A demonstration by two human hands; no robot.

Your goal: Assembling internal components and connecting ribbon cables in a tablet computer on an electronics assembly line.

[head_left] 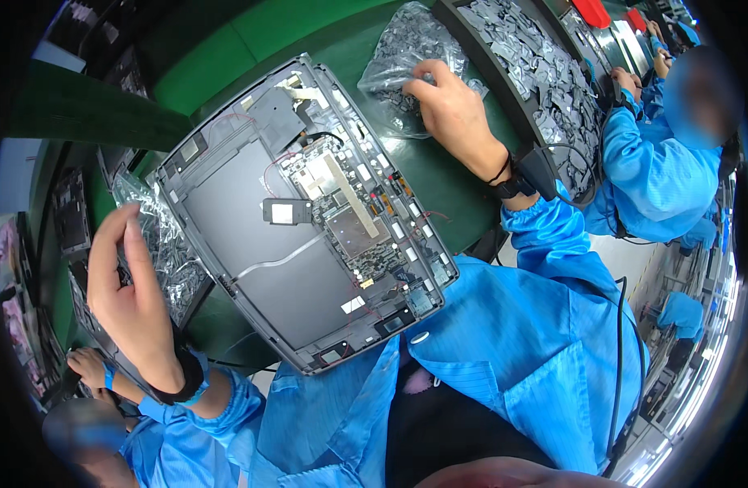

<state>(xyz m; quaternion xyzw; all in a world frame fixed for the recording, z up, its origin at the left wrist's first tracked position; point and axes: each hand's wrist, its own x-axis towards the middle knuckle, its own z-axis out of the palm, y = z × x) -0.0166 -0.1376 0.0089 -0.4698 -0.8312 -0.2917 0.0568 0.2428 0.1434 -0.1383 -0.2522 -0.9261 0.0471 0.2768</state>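
Note:
In front of me lies an opened tablet-like device [219, 203], tilted, its inside facing up. It shows a circuit board [350, 211], a pale ribbon cable [280, 259] and a small black module with a white label [287, 212]. My left hand [134, 301] is raised beside its left edge, thumb and forefinger pinched together; anything between them is too small to see. Beyond the device's right edge, my right hand [455, 110] is over a clear plastic bag [390, 61] of small dark parts. Its fingers curl down at the bag, and what they grip cannot be made out.
A black tray [530, 98] full of dark parts stands at the right on the green table [451, 191]. More crumpled clear plastic [175, 276] lies left of the device. A co-worker [650, 171] sits at the right, another [171, 443] at the lower left. Cables hang near my right arm.

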